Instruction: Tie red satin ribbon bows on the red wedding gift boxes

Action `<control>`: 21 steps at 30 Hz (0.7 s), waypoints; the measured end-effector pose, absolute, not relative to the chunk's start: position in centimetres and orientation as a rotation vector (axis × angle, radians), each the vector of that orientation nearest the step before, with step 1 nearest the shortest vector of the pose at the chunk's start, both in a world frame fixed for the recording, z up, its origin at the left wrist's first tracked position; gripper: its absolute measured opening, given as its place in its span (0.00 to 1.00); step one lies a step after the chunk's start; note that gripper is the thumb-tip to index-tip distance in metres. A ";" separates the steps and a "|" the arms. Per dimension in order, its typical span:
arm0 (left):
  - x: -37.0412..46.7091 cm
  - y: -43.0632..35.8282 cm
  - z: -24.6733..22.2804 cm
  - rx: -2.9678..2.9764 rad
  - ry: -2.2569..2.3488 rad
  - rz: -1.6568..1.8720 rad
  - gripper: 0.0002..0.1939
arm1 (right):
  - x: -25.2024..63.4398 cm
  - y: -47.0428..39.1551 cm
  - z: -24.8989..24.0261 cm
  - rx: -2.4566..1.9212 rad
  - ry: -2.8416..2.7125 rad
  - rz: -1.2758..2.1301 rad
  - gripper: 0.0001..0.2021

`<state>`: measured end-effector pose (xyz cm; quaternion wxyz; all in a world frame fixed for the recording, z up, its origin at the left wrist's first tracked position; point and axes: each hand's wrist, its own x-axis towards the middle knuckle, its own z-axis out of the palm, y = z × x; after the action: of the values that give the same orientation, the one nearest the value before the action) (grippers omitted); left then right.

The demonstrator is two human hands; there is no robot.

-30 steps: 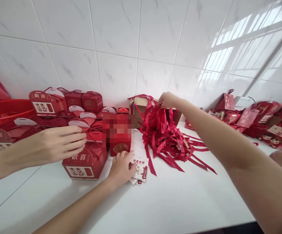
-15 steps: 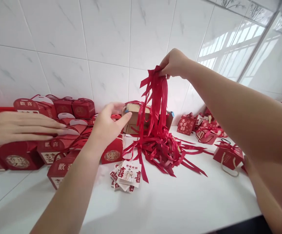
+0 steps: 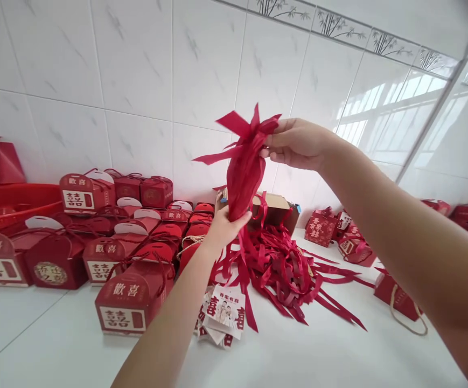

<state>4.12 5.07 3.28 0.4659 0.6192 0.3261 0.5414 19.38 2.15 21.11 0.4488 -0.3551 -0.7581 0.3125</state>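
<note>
My right hand (image 3: 288,143) pinches the upper part of a bunch of red ribbons (image 3: 245,175) in front of the tiled wall, with loose ends sticking out above and to the left. Lower down, my left hand (image 3: 228,229) is closed round the same bunch. Beneath them a tangled pile of red ribbons (image 3: 284,267) spreads over the white table (image 3: 298,355). An open cardboard box (image 3: 276,202) stands behind the pile, partly covered by ribbons. Square printed cards (image 3: 225,312) lie stacked just in front of my left wrist.
Several red gift boxes (image 3: 120,302) with cords stand in rows at the left, before a red plastic basket (image 3: 23,196). More red boxes (image 3: 320,229) are at the right, one (image 3: 399,296) with a rope handle near my right forearm.
My left hand has moved right and closed on the bunch, which is now gathered rather than hanging loose. The other person's hand over the left boxes is gone. The view has shifted.
</note>
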 end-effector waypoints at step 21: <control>1.8 2.5 6.5 1.069 0.549 1.982 0.10 | 21.9 0.2 8.9 -0.800 -1.965 0.442 0.20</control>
<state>1.75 2.50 6.53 0.4002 0.4228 0.2171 0.7835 21.94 0.21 8.92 0.4682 -0.3263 -0.8012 0.1802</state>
